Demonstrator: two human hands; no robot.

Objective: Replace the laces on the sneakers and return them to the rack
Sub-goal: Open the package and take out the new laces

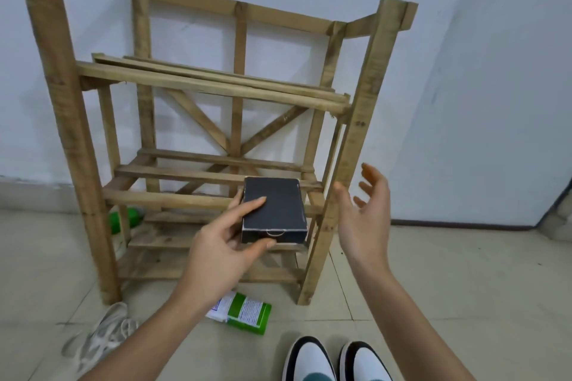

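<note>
Fingers [247, 206] of the left hand [216, 254] curl round a small black cardboard box [274, 210], thumb under its front edge. The right hand [365, 216] hovers beside it, fingers spread wide, holding nothing. The tall rough wooden slatted rack [65, 108] shows no sneaker on any shelf, so the return looks undone, and probably the relacing too. A pale grey-white mesh sneaker [99, 340] lies on the floor by the rack's front left post, well apart from both hands, its white laces loose and tangled; old or new cannot be told. The box sits at a lower shelf's right end.
</note>
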